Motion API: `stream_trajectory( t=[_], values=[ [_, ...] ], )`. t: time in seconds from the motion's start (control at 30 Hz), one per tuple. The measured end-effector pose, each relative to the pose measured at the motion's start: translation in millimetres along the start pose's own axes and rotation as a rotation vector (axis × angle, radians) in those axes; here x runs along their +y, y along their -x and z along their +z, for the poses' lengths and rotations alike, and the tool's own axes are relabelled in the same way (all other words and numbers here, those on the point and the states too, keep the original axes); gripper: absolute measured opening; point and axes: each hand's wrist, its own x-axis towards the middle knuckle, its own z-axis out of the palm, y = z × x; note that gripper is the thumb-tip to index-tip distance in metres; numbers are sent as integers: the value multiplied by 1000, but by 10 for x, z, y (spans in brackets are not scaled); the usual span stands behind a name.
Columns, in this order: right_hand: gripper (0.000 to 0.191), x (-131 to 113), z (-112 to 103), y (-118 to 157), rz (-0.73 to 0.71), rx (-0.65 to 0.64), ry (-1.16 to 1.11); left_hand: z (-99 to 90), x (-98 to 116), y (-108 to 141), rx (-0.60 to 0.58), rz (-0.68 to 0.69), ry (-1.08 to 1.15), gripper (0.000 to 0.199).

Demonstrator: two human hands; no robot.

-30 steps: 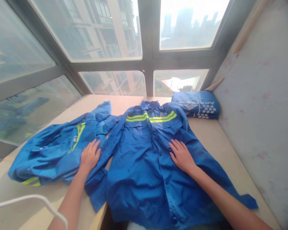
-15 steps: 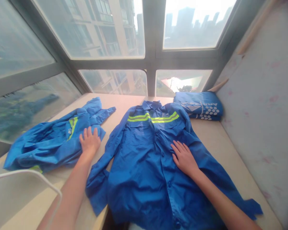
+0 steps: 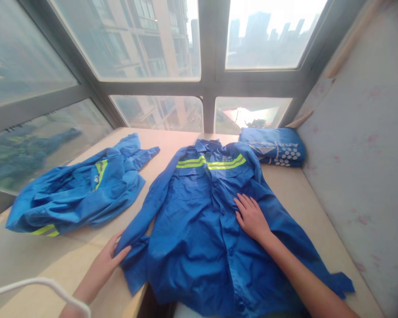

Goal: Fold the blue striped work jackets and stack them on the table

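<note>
A blue work shirt point(image 3: 192, 221) with a yellow-green stripe across its chest lies front up, collar toward the window. On its left sleeve in view, near the bent lower part, my left hand point(image 3: 108, 258) rests with thumb and fingers apart; some fingertips are hidden at the sleeve's edge. My right hand point(image 3: 252, 216) lies flat on the shirt front, just right of the button row, fingers spread and holding nothing. Left of the shirt, a second blue garment point(image 3: 82, 194) with similar stripes lies crumpled.
A folded blue bundle point(image 3: 273, 145) with white print sits at the back right by the wall point(image 3: 361, 176). A white cable point(image 3: 43, 281) crosses the lower left. Windows border the pale tabletop point(image 3: 172, 137) behind and left.
My left hand has left the crumpled garment and come down and nearer to the shirt's left sleeve, which it now touches. My right hand has hardly moved.
</note>
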Motion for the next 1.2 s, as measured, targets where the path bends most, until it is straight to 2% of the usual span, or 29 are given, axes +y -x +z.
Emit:
stream_trajectory(
  t=[0.07, 0.1, 0.17, 0.23, 0.27, 0.33, 0.37, 0.43, 0.53, 0.6, 0.63, 0.7, 0.77, 0.83, 0.93, 1.03, 1.1, 1.2],
  values=[
    [48, -12, -3, -9, 12, -1, -3, -102, 140, -103, 40, -108, 244, 67],
    [47, -27, -7, -19, 25, 0, -8, -187, 237, -201, 102, -163, 324, 67],
    [46, -82, -25, -57, 61, 14, -34, -408, 465, -467, 336, -212, 347, 66],
    [43, -166, -61, -121, 100, 42, -83, -648, 715, -777, 569, -146, 353, 68],
    [41, -213, -86, -162, 112, 58, -108, -749, 836, -922, 630, -93, 352, 70],
    [38, -297, -143, -249, 116, 80, -146, -857, 1043, -1133, 673, 22, 183, 76],
    [37, -328, -174, -291, 112, 88, -158, -849, 1120, -1180, 671, 79, 67, 79],
    [37, -352, -237, -358, 107, 101, -183, -687, 1203, -1129, 630, 211, -216, 77],
    [37, -278, -335, -363, 121, 126, -223, -156, 1141, -700, 430, 381, -583, 53],
    [34, -154, -411, -256, 146, 142, -244, 268, 990, -253, 275, 298, -665, 40],
    [31, -72, -454, -160, 161, 146, -250, 467, 890, -12, 192, 247, -685, 36],
    [29, 122, -549, 124, 201, 170, -283, 811, 650, 447, 95, 237, -704, 33],
    [31, 334, -646, 511, 249, 218, -342, 1070, 383, 818, 109, 347, -637, 29],
    [32, 521, -729, 948, 273, 254, -374, 1257, 120, 1070, 120, 497, -573, 25],
    [47, 661, -790, 1552, 181, 159, -350, 1452, -184, 1247, 96, 672, -558, 38],
    [66, 631, -750, 1955, 102, 13, -272, 1610, -311, 1294, 117, 706, -577, 49],
    [67, 596, -674, 2089, 110, 9, -230, 1714, -304, 1311, 155, 683, -561, 56],
    [51, 612, -550, 2119, 133, 84, -233, 1855, -219, 1351, 188, 649, -537, 65]
  ],
)
